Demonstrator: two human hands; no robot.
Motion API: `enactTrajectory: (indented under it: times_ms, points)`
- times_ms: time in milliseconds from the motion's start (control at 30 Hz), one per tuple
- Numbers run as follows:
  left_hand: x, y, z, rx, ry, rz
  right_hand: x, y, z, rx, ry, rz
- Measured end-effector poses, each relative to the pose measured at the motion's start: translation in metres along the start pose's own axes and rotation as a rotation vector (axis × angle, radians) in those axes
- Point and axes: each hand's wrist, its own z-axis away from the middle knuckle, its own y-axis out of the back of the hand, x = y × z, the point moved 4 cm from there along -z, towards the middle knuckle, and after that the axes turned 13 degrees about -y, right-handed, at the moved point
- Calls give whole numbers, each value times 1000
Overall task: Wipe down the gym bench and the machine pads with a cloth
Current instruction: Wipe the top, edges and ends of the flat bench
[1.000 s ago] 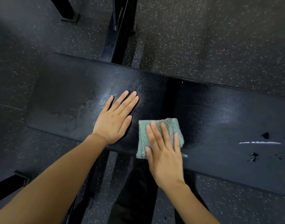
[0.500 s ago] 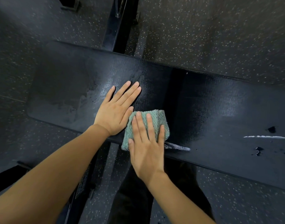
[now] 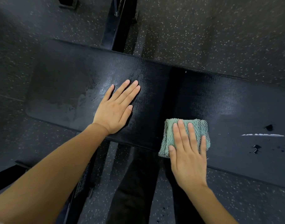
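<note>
A black padded gym bench [image 3: 235, 102] runs across the view from left to right, with a dark gap between its two pads near the middle. A folded green cloth [image 3: 167, 136] lies on the near edge of the right pad. My right hand [image 3: 188, 152] presses flat on the cloth with straight fingers, covering its lower right part. My left hand [image 3: 117, 109] rests flat on the left pad, fingers straight and spread, well left of the cloth. Damp streaks shine on the left pad beside that hand.
A white tear and small chips [image 3: 263, 135] mark the right pad. Black frame bars [image 3: 117, 25] run under the bench away from me and back toward my legs. Speckled rubber floor [image 3: 211, 33] surrounds the bench.
My right hand has slid the cloth to the right, from beside my left hand across the gap onto the right pad. My left hand stayed flat on the left pad.
</note>
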Motion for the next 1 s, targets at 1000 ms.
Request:
enactTrajectory:
  times_ms: [1000]
  points:
    - [1,-1,0,-1,9,-28,16,-1,-1,7,-143,-27]
